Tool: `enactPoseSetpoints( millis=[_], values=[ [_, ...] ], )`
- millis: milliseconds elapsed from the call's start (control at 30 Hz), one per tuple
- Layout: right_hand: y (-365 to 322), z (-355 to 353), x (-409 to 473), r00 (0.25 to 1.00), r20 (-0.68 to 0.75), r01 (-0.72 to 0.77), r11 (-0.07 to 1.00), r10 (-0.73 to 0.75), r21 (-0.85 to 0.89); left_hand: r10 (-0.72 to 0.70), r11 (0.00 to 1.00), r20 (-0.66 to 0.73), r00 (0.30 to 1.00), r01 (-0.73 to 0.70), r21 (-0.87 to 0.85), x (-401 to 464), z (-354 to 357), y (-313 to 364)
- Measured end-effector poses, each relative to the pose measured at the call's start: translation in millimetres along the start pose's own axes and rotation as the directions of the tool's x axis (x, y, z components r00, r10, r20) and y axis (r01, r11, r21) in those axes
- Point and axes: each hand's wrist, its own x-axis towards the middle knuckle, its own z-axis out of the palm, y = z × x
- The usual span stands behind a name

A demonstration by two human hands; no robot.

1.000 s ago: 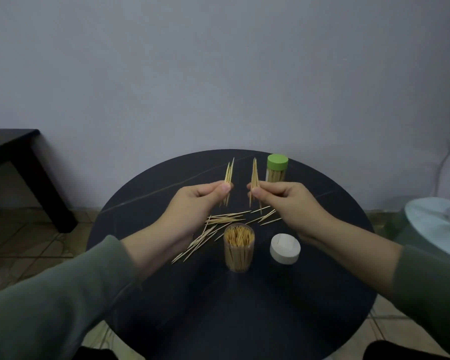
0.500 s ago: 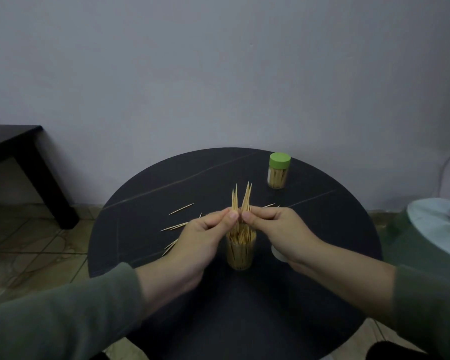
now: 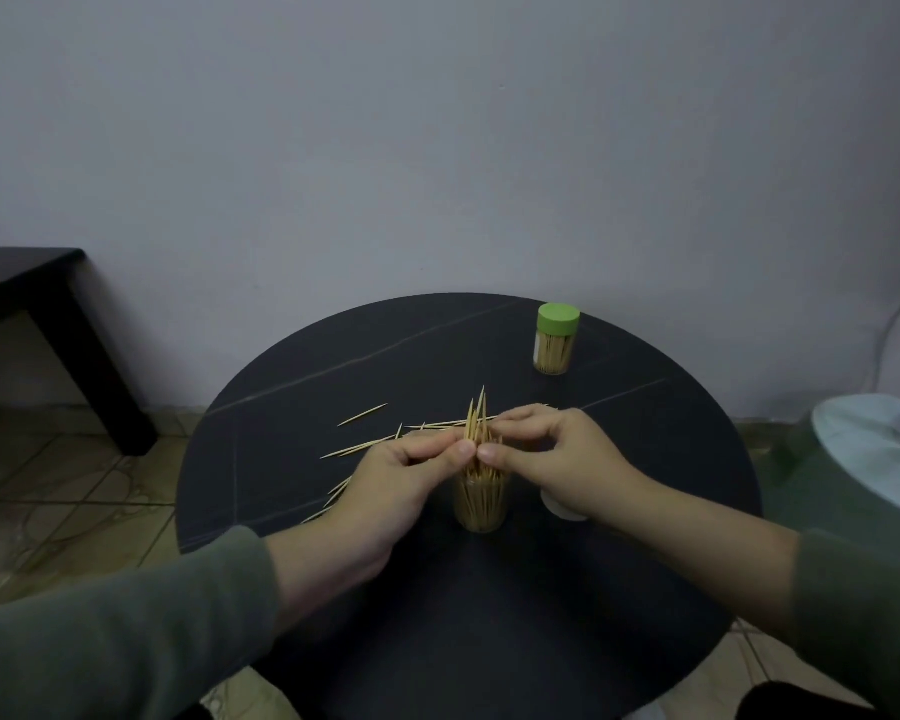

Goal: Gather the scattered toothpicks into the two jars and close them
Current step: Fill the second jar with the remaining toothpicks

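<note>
An open clear jar (image 3: pixel 480 506) full of toothpicks stands at the middle of the round black table (image 3: pixel 489 615). Right above its mouth, my left hand (image 3: pixel 401 475) and my right hand (image 3: pixel 552 459) meet fingertip to fingertip, pinching a small bunch of toothpicks (image 3: pixel 476 420) that points upward with its lower ends in the jar. Loose toothpicks (image 3: pixel 362 415) lie on the table behind and left of my left hand. The white lid (image 3: pixel 559 509) is mostly hidden under my right wrist. A second jar with a green lid (image 3: pixel 556 339) stands closed at the far right.
A dark side table (image 3: pixel 48 314) stands at the left against the wall. A white round object on a green base (image 3: pixel 874 454) sits close to the table's right edge. Tiled floor shows at the left.
Both hands came together from apart and lowered their toothpick bunches from above the table down into the open jar's mouth. The bunch sits a little lower than half a second ago.
</note>
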Motion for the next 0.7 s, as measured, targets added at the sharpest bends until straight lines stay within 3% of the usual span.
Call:
enactPoseSetpoints(
  millis=[233,333,400,467,533,567,600,700],
  values=[
    [-2,-8,2,0.992,-0.018,0.123,0.987,-0.125,-0.104,0.055,0.998,-0.001,0.998,-0.055,0.017,3,-10,5],
    [-1,-12,4,0.992,-0.002,0.123,0.972,-0.126,-0.199,0.189,0.952,0.018,0.982,-0.188,0.240,6,-18,1],
    [-3,-17,4,0.992,0.067,0.120,0.944,-0.104,-0.307,0.331,0.819,0.108,0.937,-0.343,0.460,6,-20,5],
    [-6,-23,3,0.984,0.164,0.127,0.899,-0.062,-0.419,0.447,0.557,0.274,0.851,-0.505,0.659,6,-22,12],
    [-10,-27,1,0.973,0.228,0.136,0.863,-0.025,-0.486,0.455,0.259,0.448,0.770,-0.596,0.760,7,-23,16],
    [-11,-27,0,0.969,0.245,0.141,0.856,-0.017,-0.497,0.431,0.161,0.498,0.753,-0.607,0.778,7,-24,16],
    [-11,-27,0,0.967,0.255,0.143,0.854,-0.012,-0.500,0.402,0.108,0.524,0.751,-0.607,0.787,7,-24,15],
    [-7,-25,2,0.965,0.261,0.165,0.858,-0.038,-0.486,0.306,0.085,0.573,0.760,-0.621,0.779,6,-22,13]
  ],
)
